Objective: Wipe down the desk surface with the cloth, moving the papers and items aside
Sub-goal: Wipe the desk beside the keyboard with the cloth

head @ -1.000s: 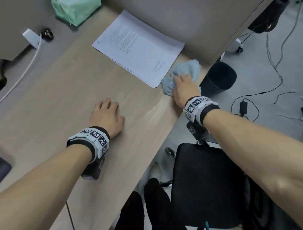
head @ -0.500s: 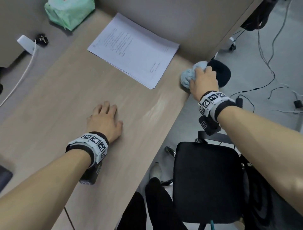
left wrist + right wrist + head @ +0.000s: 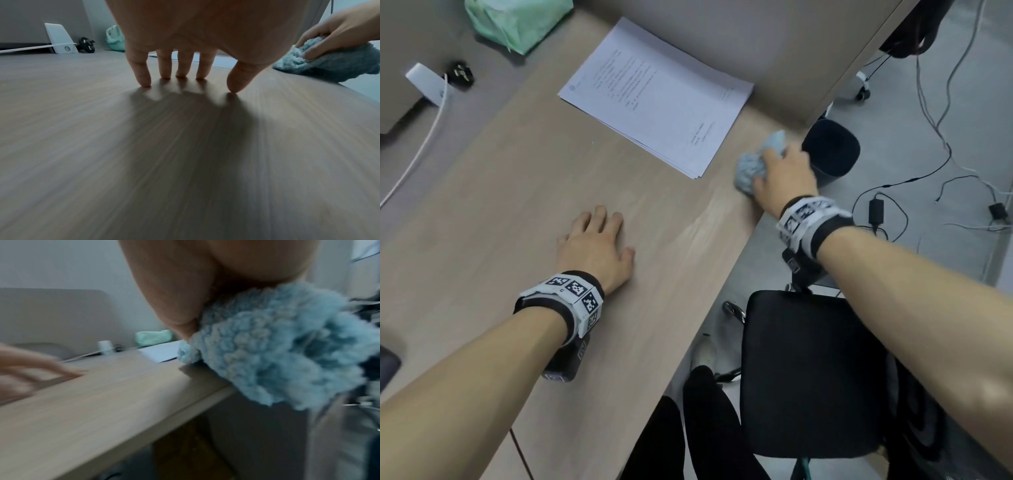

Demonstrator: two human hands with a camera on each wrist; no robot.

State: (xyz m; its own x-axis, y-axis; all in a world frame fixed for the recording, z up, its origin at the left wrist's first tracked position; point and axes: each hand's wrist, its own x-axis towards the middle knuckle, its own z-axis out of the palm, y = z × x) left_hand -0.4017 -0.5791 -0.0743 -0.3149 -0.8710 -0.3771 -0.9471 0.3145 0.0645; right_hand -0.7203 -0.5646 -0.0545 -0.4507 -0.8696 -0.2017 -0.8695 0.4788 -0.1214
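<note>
My right hand (image 3: 782, 178) had come back from the edge onto the bench (image 3: 517, 192), gripping the cloth (image 3: 751, 166) at four o'clock of the papers (image 3: 661, 102); my left hand (image 3: 594, 248) rested flat, fingers spread.

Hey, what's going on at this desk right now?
A person is wiping a light wooden desk. Their right hand grips a bunched fluffy blue cloth at the desk's near right edge, beside a stack of white printed papers it isn't touching. The left hand rests fingers-down on the desk, holding nothing.
</note>
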